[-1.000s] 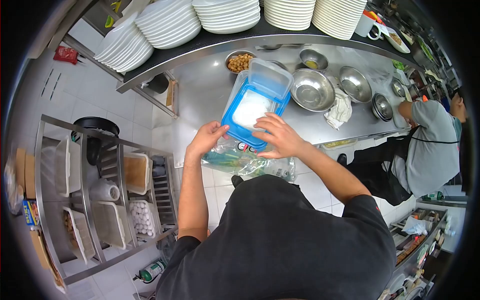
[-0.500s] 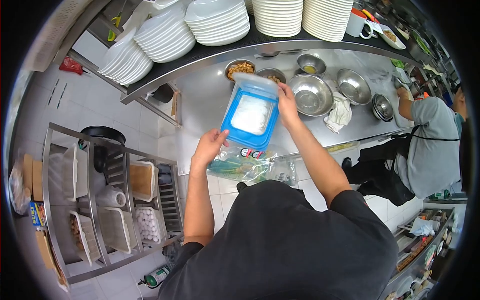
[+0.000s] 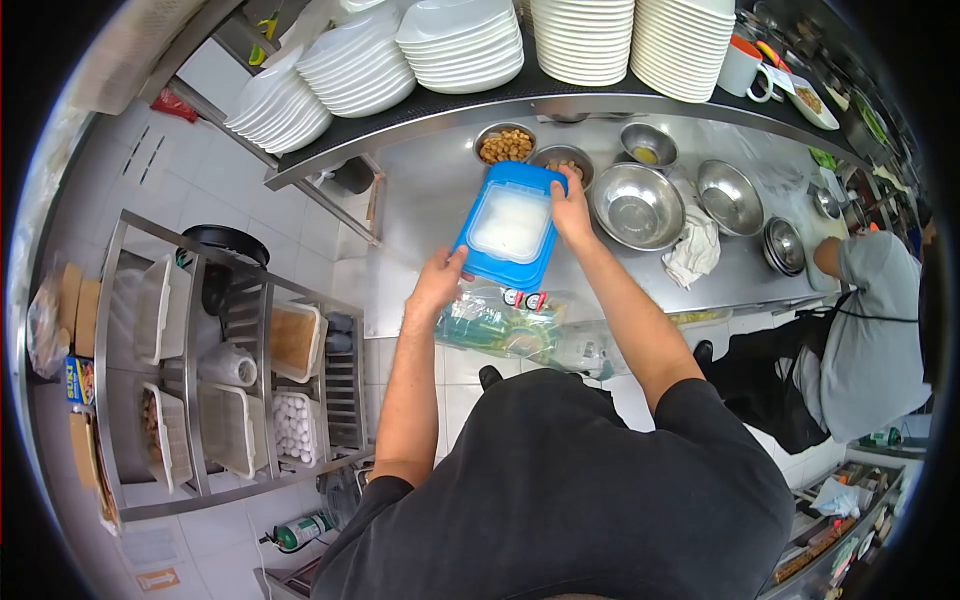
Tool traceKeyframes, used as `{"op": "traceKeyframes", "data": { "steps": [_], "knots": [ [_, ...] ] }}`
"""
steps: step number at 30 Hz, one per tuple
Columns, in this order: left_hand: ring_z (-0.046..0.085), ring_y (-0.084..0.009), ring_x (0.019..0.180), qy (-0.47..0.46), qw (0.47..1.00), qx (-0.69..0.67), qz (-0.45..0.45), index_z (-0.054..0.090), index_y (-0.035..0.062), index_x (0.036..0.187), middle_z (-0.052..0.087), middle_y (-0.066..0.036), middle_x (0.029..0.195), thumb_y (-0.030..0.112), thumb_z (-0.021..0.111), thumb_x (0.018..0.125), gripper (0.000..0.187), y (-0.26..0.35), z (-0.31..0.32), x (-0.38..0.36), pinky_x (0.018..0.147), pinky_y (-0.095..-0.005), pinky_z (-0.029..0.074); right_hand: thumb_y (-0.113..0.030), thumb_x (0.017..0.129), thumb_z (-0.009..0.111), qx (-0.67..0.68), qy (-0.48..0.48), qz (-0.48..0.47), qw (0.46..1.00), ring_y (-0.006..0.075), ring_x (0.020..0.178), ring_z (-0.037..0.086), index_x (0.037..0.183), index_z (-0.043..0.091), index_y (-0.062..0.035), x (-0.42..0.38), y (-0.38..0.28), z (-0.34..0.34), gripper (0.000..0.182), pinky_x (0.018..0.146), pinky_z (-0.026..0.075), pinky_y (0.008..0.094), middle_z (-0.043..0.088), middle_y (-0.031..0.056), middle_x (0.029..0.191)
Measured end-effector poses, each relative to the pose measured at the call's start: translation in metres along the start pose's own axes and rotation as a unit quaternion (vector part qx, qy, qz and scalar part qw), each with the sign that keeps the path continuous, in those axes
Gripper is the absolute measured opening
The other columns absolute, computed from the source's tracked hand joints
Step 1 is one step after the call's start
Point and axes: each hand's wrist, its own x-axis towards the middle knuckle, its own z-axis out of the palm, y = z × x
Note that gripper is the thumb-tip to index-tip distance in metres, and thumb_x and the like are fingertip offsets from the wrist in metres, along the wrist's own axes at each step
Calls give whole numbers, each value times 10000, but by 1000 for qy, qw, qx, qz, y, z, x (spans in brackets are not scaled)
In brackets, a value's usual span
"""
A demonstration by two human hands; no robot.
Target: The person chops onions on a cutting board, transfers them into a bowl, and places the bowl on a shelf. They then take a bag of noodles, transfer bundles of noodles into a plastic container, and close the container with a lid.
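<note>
A blue rectangular food container point(image 3: 465, 245) with a see-through lid point(image 3: 508, 222) is held over the front of the steel counter. White contents, perhaps a powder, show through the lid, which lies flat. My left hand point(image 3: 437, 280) grips the near left edge, thumb on top and fingers partly hidden. At the far right corner, my right hand point(image 3: 571, 210) pinches the rim. Below the container, a clear plastic bag point(image 3: 515, 325) with green stuff inside lies at the counter's front edge. Just beyond are a bowl of brown chunks point(image 3: 505, 146) and another small bowl point(image 3: 562, 158), partly covered.
Steel bowls point(image 3: 638, 207) and a white cloth point(image 3: 692, 248) are on the counter point(image 3: 400, 210) to the right. Above runs a shelf with stacked white plates point(image 3: 460, 50). A rack point(image 3: 195, 380) with bins stands left. A co-worker point(image 3: 870, 320) in grey works at right.
The container's lid, raised at the far end before, now lies down flat over it. Both hands still hold the container. My view has shifted slightly.
</note>
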Motion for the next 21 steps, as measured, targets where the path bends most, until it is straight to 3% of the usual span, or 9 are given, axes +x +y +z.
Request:
{"op": "traceKeyframes", "data": {
  "steps": [4, 5, 6, 10, 14, 16, 18, 21],
  "knots": [
    [586, -147, 705, 27, 998, -63, -6, 607, 28, 1227, 675, -66, 920, 442, 656, 1037, 459, -15, 4, 13, 590, -301, 482, -333, 1072, 538, -53, -61, 15, 997, 415, 1424, 502, 1495, 505, -65, 1, -7, -14, 502, 1154, 405, 446, 537, 252, 1528],
    [592, -155, 718, 56, 997, -60, -4, 606, 32, 1227, 666, -67, 933, 458, 674, 1025, 477, -14, 9, 9, 601, -309, 489, -345, 1073, 545, -69, -62, -12, 996, 415, 1396, 529, 1484, 524, -75, 8, 8, -13, 491, 1153, 407, 448, 575, 250, 1483],
    [634, -176, 764, 55, 997, -59, 0, 591, 7, 1254, 688, -102, 975, 469, 687, 1013, 530, -15, 9, 10, 607, -327, 519, -359, 1076, 544, -71, -47, -64, 994, 403, 1371, 551, 1466, 544, -75, 16, 27, -10, 483, 1150, 408, 449, 607, 244, 1439],
    [691, -218, 822, 96, 994, -57, 7, 567, -26, 1268, 711, -154, 1027, 465, 705, 1000, 576, -24, 15, 23, 622, -374, 577, -308, 1071, 590, -33, -72, -89, 993, 350, 1306, 582, 1407, 568, -14, 36, 41, -5, 447, 1136, 418, 428, 624, 220, 1386],
    [659, -194, 684, 96, 991, -87, 29, 573, -12, 1225, 719, -146, 935, 471, 714, 994, 554, -33, 27, 29, 532, -343, 541, -374, 1066, 636, 19, -27, 7, 999, 254, 1241, 594, 1397, 502, 71, 29, 40, 0, 571, 1084, 448, 361, 619, 198, 1355],
    [613, -157, 603, 114, 990, -80, 29, 578, 14, 1185, 723, -127, 871, 480, 727, 987, 527, -29, 33, 17, 498, -310, 499, -386, 1016, 714, 44, -57, -27, 997, 279, 1089, 620, 1367, 532, 96, 8, 43, -12, 624, 996, 488, 386, 630, 214, 1286],
    [622, -153, 608, 101, 993, -56, 14, 580, 19, 1196, 726, -134, 865, 494, 730, 981, 543, -23, 35, -2, 513, -320, 516, -354, 1005, 737, -1, -78, 38, 996, 257, 1002, 610, 1346, 530, 82, -33, 36, -23, 591, 932, 501, 373, 626, 192, 1266],
    [631, -158, 605, 77, 997, -27, 10, 587, 33, 1229, 729, -126, 852, 538, 730, 966, 586, -30, 31, -18, 534, -352, 543, -323, 994, 756, 64, -112, 40, 991, 267, 1055, 622, 1360, 495, 58, -73, 37, -19, 589, 941, 517, 379, 625, 191, 1287]
  ]
}}
